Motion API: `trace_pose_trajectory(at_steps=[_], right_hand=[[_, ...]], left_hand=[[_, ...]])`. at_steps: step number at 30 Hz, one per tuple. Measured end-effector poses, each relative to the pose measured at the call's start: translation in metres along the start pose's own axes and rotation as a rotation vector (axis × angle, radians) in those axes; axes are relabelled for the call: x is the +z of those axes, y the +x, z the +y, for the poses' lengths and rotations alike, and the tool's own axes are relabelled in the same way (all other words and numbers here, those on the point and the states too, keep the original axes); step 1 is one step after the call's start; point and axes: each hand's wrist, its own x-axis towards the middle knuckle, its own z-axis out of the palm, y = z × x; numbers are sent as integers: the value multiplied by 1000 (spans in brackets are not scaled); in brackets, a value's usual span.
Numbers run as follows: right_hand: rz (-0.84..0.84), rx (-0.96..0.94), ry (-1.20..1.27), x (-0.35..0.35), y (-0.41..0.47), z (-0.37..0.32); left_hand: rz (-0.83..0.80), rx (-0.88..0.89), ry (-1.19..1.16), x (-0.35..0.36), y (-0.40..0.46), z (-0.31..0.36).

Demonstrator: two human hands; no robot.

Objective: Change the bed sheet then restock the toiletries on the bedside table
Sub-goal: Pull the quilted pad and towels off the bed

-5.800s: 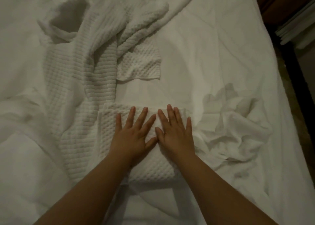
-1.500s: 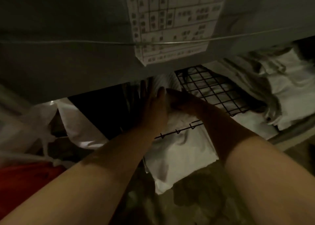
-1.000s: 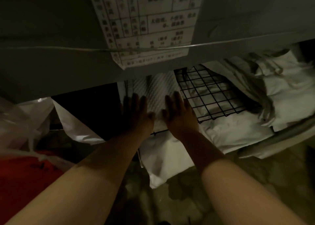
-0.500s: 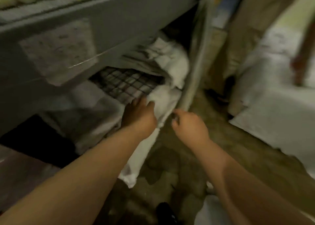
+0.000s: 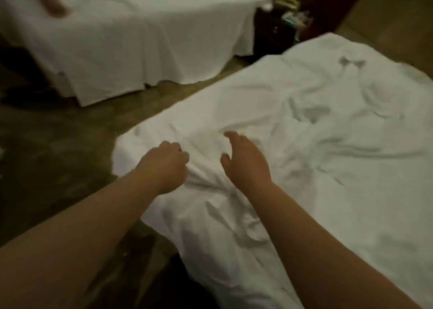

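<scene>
From the head camera I see both bare arms reach out over the corner of a bed draped in a rumpled white bed sheet (image 5: 304,126). My left hand (image 5: 165,165) is clenched, its fingers curled round a bunched fold of the sheet near the bed's corner, and creases run from that grip toward the near edge. My right hand (image 5: 246,161) is just beside it, released, fingers loosely extended and thumb apart, over the same gathered cloth; I cannot tell whether it touches the fabric. The sheet lies loose and wrinkled across the mattress and hangs over the near side toward the brownish floor (image 5: 58,144). Across the aisle stands a second bed (image 5: 131,39) covered in white cloth that hangs down its side, with a blurred hand of another person (image 5: 52,2) above its far left end. Between the two beds, at the top, sits the dark wooden bedside table (image 5: 276,31), with small items on it too blurred to identify.
</scene>
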Motion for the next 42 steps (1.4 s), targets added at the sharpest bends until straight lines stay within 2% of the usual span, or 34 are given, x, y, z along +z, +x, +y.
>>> trace_pose_trajectory(at_steps=[3, 6, 9, 12, 17, 19, 23, 27, 29, 31, 34, 36, 37, 39, 41, 42], right_hand=[[-31, 177, 2, -2, -61, 94], [-45, 285, 25, -3, -121, 167], [-65, 374, 19, -13, -162, 229], [-46, 414, 15, -28, -159, 270], [68, 380, 88, -42, -109, 278], [94, 360, 110, -37, -87, 276], [17, 412, 134, 7, -47, 277], [-74, 553, 221, 69, -20, 276], [-92, 589, 186, 93, -4, 271], [-14, 645, 134, 102, 11, 267], [23, 750, 228, 106, 24, 264], [96, 780, 245, 105, 24, 267], [152, 790, 248, 103, 22, 272], [170, 829, 288, 94, 19, 288], [185, 904, 417, 81, 16, 307], [261, 965, 503, 70, 14, 317]], left_hand=[[62, 124, -3, -9, 38, 94], [85, 175, -48, -3, 60, 178], [11, 249, -51, 27, 65, 252], [-90, 287, -55, 63, 60, 297], [-241, 323, 43, 106, 58, 306], [-240, 307, 38, 110, 76, 298], [-162, 274, -38, 112, 137, 280], [-193, 284, -141, 116, 204, 271], [-222, 211, -282, 121, 243, 268], [-225, 51, -455, 125, 282, 268], [-233, -215, -635, 129, 325, 268], [-227, -315, -713, 133, 342, 268], [-230, -313, -725, 133, 346, 269], [-227, -183, -642, 131, 345, 279], [-150, -40, -577, 121, 333, 296], [-104, 34, -584, 113, 322, 305]])
